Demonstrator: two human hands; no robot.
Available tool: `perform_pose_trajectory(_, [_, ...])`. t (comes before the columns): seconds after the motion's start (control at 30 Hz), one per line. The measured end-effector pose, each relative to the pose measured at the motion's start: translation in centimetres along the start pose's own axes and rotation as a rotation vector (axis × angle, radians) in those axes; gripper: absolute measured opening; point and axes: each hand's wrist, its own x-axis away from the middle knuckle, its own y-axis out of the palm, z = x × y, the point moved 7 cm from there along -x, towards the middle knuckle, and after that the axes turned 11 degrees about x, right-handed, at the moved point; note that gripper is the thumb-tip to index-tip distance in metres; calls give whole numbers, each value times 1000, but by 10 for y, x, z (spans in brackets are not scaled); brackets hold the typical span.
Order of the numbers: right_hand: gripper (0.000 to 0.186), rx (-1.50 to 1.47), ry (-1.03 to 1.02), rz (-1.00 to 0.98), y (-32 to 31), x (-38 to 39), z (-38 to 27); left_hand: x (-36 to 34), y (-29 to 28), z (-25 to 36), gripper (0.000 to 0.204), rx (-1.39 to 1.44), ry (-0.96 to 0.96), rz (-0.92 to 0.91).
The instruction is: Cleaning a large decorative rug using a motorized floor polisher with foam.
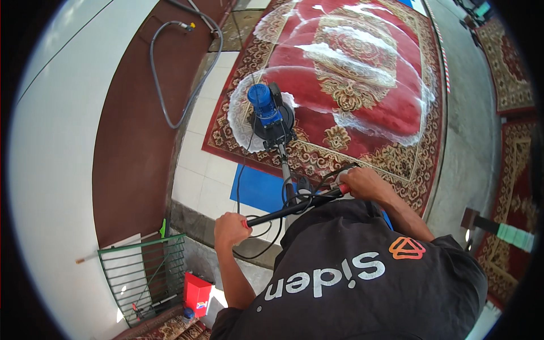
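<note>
Both hands grip the black handlebar [294, 208] of a rotary floor scrubber, its ends red. My left hand [230, 229] is closed round the left end, and my right hand [364, 182] is wrapped round the right end, next to a lever. A grey pole runs from the bar to the scrubber's blue motor [263, 102], which stands over a round black base. This base rests on the left border of a red and beige patterned carpet [362, 113]. White foam [239, 116] rings the base, and more foam lies in curved streaks across the carpet. The brush underneath is hidden.
A black cable [240, 175] loops round the handle and along the machine's left. A grey hose [160, 90] hangs by the brown and white wall. Green metal racking [141, 277] and a red box [196, 293] stand at lower left. More patterned carpets [504, 68] are at right.
</note>
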Motion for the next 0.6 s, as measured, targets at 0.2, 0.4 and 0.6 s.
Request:
perform_pose_trajectory(0.2, [19,-77,132,-50,25,81,7,13,32,38,17,-27,106,-13])
perform_pose_trajectory(0.4, [17,-154,309,-10,69,165,34,0,51,100,17,-177,269,-66])
perform_pose_trajectory(0.6, [18,-255,423,29,92,238,61,-15,79,173,20,-301,373,-123])
